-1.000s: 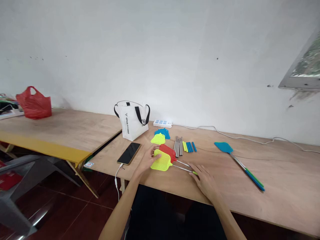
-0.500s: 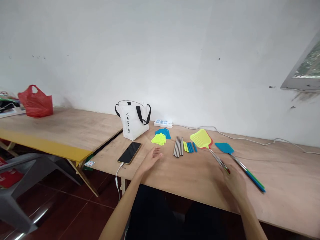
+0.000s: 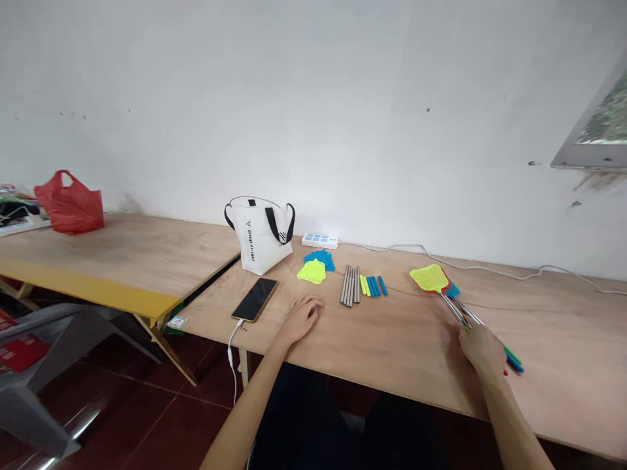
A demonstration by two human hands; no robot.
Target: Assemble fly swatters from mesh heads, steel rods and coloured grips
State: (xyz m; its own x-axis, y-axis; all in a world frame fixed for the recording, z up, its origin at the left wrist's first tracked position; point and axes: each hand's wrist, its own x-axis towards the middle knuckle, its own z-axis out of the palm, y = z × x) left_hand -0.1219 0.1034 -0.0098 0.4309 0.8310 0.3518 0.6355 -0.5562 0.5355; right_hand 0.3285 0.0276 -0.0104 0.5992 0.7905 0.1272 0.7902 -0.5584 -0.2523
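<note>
My right hand [image 3: 482,348] grips the handles of a yellow fly swatter [image 3: 430,278] and a red one beneath it. Their heads lie on top of the blue swatter [image 3: 453,290] at the right of the wooden table [image 3: 392,339]. My left hand [image 3: 302,316] rests flat on the table with its fingers spread, holding nothing. Just beyond the left hand lie loose yellow [image 3: 312,272] and blue swatter heads [image 3: 321,259], a bundle of metal rods [image 3: 349,285] and several yellow and blue handle grips [image 3: 372,286].
A phone [image 3: 255,299] on a white cable lies at the table's left edge. Behind it stand a white tote bag [image 3: 259,236] and a power strip [image 3: 319,240]. A second table [image 3: 112,261] at the left carries a red plastic bag [image 3: 69,202].
My right hand carried the yellow and red swatters from the table's middle to the right, onto the blue swatter. My left hand let go of them and settled flat on the table.
</note>
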